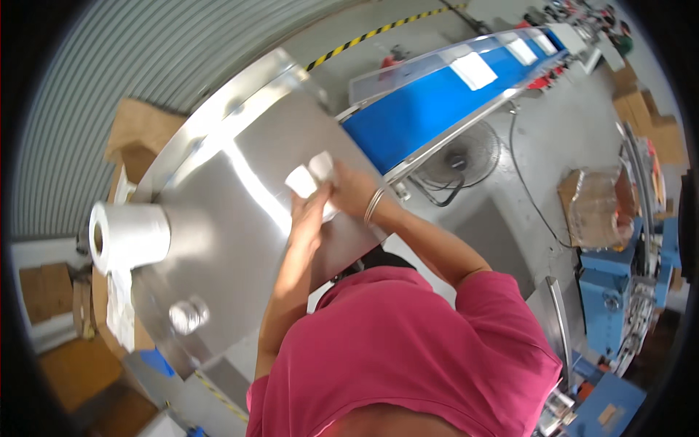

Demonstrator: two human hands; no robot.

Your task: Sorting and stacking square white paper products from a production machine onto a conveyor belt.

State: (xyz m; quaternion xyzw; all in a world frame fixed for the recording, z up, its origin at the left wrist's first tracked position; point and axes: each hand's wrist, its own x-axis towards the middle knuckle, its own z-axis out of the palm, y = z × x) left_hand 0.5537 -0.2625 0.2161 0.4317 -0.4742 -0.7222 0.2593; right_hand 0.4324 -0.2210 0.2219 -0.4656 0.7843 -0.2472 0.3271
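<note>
Both hands meet over the near right part of a steel table. My left hand is closed round a small white pack whose pale end sticks out past the fingers. Close against it, my right hand grips a second white pack, a bracelet showing at the wrist. The packs stand side by side, slightly blurred; their lower parts are hidden by my fingers, and I cannot tell what is inside them.
A large white roll of film sits at the table's left edge, near a roll of clear tape. Beyond the right edge runs a blue conveyor belt carrying several white packs. A floor fan stands under it.
</note>
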